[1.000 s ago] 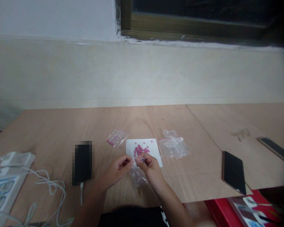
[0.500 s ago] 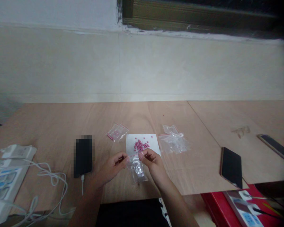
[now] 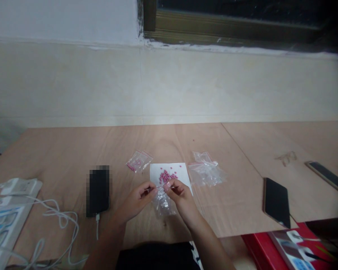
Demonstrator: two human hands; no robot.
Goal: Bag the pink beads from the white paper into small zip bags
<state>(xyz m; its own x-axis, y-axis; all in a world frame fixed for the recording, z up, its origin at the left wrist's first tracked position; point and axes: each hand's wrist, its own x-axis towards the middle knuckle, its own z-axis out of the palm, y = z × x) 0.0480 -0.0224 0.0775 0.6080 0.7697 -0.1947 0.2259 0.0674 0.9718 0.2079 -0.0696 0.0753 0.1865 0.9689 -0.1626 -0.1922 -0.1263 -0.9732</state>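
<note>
A clear zip bag (image 3: 165, 204) hangs between my hands near the table's front edge, its top edge pinched on both sides. My left hand (image 3: 142, 197) grips the left corner of that edge, fingers closed. At the right corner, my right hand (image 3: 180, 195) has thumb and fingers closed on the plastic. No beads can be made out inside it. Just beyond, many small pink beads (image 3: 165, 176) lie heaped on a white sheet of paper (image 3: 184, 180), partly hidden by my fingers. Left of the paper rests another zip bag (image 3: 141, 159) with some pink beads inside.
Several clear zip bags (image 3: 208, 172) lie right of the paper. A dark phone (image 3: 99, 193) with a cable is on the left, beside a white power strip (image 3: 12, 221) and loose cords. Two phones (image 3: 276, 202) (image 3: 329, 176) and glasses (image 3: 285, 158) are at right, near a red stool (image 3: 259, 247).
The view has tilted up slightly, so the table sits lower in the picture. Both hands keep their pinch on the bag's top edge, with only small finger movement.
</note>
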